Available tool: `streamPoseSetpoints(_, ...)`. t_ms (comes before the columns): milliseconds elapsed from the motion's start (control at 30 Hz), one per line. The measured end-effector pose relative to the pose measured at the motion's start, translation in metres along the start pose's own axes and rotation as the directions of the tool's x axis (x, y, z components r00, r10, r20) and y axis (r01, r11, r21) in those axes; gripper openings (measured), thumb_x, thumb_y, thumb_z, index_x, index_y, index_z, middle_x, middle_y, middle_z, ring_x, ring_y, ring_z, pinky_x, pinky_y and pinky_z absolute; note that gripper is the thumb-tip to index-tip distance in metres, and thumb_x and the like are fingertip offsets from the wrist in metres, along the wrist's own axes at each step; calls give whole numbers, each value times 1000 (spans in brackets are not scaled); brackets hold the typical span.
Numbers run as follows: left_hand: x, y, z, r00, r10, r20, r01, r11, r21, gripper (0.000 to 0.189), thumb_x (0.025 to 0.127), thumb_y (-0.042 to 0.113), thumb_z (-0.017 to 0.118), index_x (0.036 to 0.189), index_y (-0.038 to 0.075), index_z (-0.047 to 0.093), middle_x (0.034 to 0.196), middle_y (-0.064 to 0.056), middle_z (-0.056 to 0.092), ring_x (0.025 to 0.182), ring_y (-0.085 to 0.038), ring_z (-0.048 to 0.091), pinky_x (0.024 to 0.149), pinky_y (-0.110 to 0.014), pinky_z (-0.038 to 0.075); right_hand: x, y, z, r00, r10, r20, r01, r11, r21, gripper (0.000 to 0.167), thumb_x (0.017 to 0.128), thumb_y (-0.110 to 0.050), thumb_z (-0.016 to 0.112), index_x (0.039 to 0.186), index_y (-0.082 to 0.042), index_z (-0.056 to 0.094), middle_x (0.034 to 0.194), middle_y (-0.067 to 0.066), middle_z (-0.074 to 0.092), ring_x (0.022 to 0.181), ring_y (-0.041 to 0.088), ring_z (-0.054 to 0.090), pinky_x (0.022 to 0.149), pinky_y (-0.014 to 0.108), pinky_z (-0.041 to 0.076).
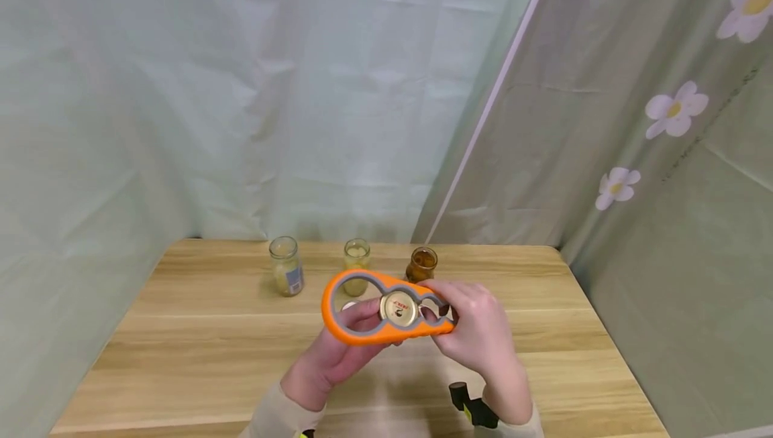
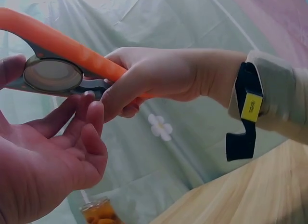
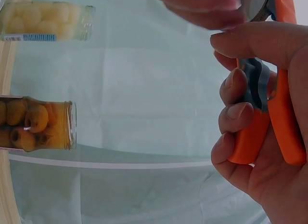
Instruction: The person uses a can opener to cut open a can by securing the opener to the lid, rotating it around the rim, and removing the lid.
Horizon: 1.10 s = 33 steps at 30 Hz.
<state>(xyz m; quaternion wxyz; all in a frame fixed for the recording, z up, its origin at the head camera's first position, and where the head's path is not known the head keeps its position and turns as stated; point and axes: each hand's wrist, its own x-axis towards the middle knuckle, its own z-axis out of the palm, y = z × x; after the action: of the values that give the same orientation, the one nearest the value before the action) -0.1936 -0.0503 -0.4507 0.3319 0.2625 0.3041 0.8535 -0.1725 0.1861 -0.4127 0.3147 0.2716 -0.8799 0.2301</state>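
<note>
Held up over the table is an orange jar opener (image 1: 368, 339) with grey-lined round openings of different sizes. A gold jar lid (image 1: 399, 308) sits in its middle opening; the pale inside of the lid shows in the left wrist view. My right hand (image 1: 477, 320) grips the opener's narrow end, fingers wrapped round its arms (image 3: 286, 120). My left hand (image 1: 347, 351) has its thumb at the lid's edge, beside the large opening. The left fingers (image 2: 91, 137) are bent, with their tips at the lower side of the lid and opener.
Along the table's back stand three glass jars without lids: one with pale contents (image 1: 286, 267), one with pale round pieces (image 3: 41, 19), and an amber one with brown round pieces (image 3: 36, 124). A small white disc (image 1: 348, 305) shows through the opener. Curtains (image 1: 338, 89) surround the table (image 1: 199, 357).
</note>
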Motion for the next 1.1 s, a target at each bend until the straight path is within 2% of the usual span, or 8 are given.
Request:
streamPoseSetpoints(167, 1, -1, -2, 995, -5, 100, 19, 990, -141, 41, 111, 26, 49, 148, 9, 58, 139, -6, 68, 117, -18, 65, 102, -31, 52, 1, 0, 1, 1000, -18, -18, 18, 1000, -2, 36, 81, -13, 82, 115, -23, 79, 78, -14, 63, 62, 4, 50, 66, 36, 51)
streamPoseSetpoints(300, 5, 0, -2, 982, 12, 188, 21, 984, -175, 49, 112, 27, 42, 154, 3, 51, 147, -13, 62, 132, -25, 59, 109, -33, 47, 4, -1, 2, 999, -43, -29, 43, 999, 4, 34, 82, -15, 82, 115, -24, 79, 77, -14, 61, 62, 5, 50, 65, 35, 49)
streamPoseSetpoints(467, 3, 2, -2, 979, 13, 202, 38, 968, -247, 47, 113, 26, 44, 153, 2, 51, 149, -14, 61, 137, -27, 57, 114, -36, 46, 4, -3, 3, 998, -62, -29, 63, 998, 30, 34, 83, -17, 82, 116, -24, 78, 78, -12, 62, 65, 6, 52, 68, 36, 50)
streamPoseSetpoints(633, 1, 2, 0, 977, 20, 214, 11, 989, -146, 47, 110, 24, 48, 151, 0, 55, 147, -13, 64, 138, -26, 57, 120, -39, 39, -1, -6, 3, 998, -59, -14, 60, 997, 58, 26, 90, -23, 78, 116, -24, 78, 80, -12, 63, 67, 7, 55, 72, 37, 51)
streamPoseSetpoints(767, -1, 2, 2, 988, 6, 155, 1, 999, -47, 42, 108, 24, 53, 144, 6, 65, 139, -6, 69, 131, -21, 59, 117, -36, 40, -4, -5, 2, 998, -59, 2, 59, 996, 60, 24, 93, -25, 79, 117, -21, 77, 82, -12, 66, 69, 4, 56, 74, 37, 52)
streamPoseSetpoints(933, -6, 10, 1, 999, -30, 35, 27, 996, 82, 33, 108, 21, 50, 130, 12, 73, 123, 0, 75, 114, -13, 65, 104, -30, 49, -2, -2, 2, 998, -55, 33, 53, 997, 57, 39, 81, -17, 87, 119, -20, 78, 87, -11, 71, 72, 3, 59, 75, 37, 53)
streamPoseSetpoints(1000, -8, 14, 1, 999, -46, -27, 49, 986, 160, 29, 107, 21, 51, 123, 12, 74, 115, 1, 76, 105, -11, 68, 97, -28, 53, -1, 0, 3, 998, -51, 38, 49, 997, 55, 44, 79, -14, 87, 121, -20, 78, 89, -11, 72, 74, 4, 61, 77, 38, 54)
streamPoseSetpoints(1100, -8, 20, -1, 995, -21, -102, 49, 956, 289, 22, 105, 19, 57, 114, 11, 75, 105, 1, 75, 94, -11, 68, 87, -26, 56, 1, 1, 3, 998, -42, 42, 40, 998, 51, 47, 79, -12, 85, 124, -22, 78, 91, -11, 72, 76, 6, 62, 80, 41, 54)
